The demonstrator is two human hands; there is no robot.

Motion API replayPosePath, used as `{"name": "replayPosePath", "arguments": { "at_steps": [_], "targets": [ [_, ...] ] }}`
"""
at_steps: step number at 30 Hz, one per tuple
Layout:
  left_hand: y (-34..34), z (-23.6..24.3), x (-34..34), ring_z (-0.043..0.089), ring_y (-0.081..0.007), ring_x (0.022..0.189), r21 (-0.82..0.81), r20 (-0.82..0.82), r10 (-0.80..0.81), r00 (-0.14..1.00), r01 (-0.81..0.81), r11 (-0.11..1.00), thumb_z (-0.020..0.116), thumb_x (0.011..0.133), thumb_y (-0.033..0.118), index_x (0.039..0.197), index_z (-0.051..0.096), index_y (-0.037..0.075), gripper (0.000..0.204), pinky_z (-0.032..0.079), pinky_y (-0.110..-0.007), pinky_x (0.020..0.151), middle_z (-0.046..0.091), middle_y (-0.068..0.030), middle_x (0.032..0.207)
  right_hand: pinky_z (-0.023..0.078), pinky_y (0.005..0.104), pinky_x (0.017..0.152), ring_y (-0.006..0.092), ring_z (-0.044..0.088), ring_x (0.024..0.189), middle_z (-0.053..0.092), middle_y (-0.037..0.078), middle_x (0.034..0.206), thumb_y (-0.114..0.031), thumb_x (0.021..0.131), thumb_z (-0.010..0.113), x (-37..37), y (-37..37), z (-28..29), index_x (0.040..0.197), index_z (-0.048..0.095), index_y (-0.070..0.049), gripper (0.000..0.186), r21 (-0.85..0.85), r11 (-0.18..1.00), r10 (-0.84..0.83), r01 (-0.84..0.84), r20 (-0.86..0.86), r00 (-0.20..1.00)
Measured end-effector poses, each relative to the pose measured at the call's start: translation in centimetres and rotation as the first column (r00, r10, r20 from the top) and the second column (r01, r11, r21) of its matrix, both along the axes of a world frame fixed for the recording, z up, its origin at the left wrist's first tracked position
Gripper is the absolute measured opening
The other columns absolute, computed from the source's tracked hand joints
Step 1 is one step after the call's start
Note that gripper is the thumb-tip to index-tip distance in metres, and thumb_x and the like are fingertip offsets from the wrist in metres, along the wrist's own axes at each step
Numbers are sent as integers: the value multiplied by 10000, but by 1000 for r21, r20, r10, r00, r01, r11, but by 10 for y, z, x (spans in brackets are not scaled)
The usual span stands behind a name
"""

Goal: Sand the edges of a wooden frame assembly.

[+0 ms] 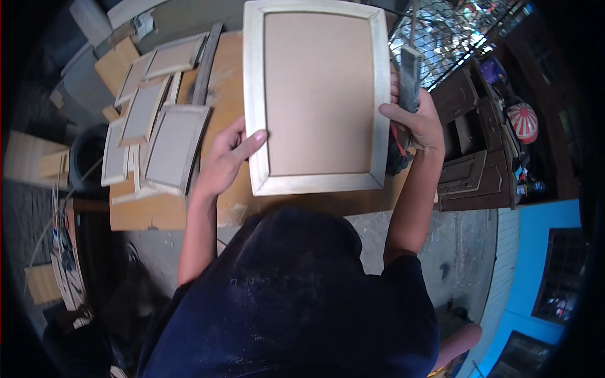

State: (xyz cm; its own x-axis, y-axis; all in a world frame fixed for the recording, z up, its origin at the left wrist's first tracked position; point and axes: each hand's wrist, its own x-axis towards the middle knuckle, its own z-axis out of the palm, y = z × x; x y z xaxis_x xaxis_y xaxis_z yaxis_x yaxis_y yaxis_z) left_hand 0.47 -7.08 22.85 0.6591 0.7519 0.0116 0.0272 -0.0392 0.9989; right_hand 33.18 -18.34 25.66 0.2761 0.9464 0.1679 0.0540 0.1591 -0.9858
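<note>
A pale wooden frame with a beige panel inside [318, 94] is held up over the workbench. My left hand [230, 151] grips its left edge, thumb on the front of the rim. My right hand [416, 120] holds the right edge with the thumb, and a narrow grey block [409, 79] stands upright in the same hand, behind that thumb. Several similar frames with grey-beige panels [170, 145] lie overlapping on the bench to the left, with loose wooden strips among them.
The orange-brown workbench [145, 217] spans the middle. A black tyre [85, 160] and plywood pieces [28, 148] are at left. Dark wooden cabinets [469, 157], a red-and-white round object [523, 120] and a blue wall [517, 277] are at right.
</note>
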Motion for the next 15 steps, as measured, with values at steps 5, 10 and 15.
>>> {"name": "replayPosePath", "arguments": {
  "at_steps": [5, 10, 15],
  "targets": [
    [-6, -5, -19, 495, -36, 751, -44, -79, -137, 987, 133, 990, 666, 968, 209, 1299, 554, -6, 410, 414, -206, 666, 590, 48, 871, 328, 141, 469, -8, 486, 616, 622, -31, 877, -87, 758, 817, -18, -4, -26, 1223, 611, 42, 524, -20, 999, -27, 25, -95, 995],
    [-20, -8, -34, 621, -68, 794, -173, 21, -339, 940, 338, 925, 677, 909, 4, 1393, 477, 1, 524, 524, -236, 655, 701, -36, 977, 318, 157, 466, 0, 446, 576, 599, -45, 849, -110, 801, 780, -23, -12, -58, 1177, 624, 23, 428, -61, 998, -32, 24, -141, 990],
    [-29, -32, -34, 635, -69, 799, -256, 24, -261, 965, 258, 932, 714, 859, -37, 1415, 470, 8, 609, 526, -241, 675, 726, -48, 983, 306, 168, 464, 8, 431, 548, 587, -60, 789, -129, 804, 782, -29, -9, -76, 1112, 667, -12, 349, -169, 981, -118, 99, -110, 987]
  ]
}}
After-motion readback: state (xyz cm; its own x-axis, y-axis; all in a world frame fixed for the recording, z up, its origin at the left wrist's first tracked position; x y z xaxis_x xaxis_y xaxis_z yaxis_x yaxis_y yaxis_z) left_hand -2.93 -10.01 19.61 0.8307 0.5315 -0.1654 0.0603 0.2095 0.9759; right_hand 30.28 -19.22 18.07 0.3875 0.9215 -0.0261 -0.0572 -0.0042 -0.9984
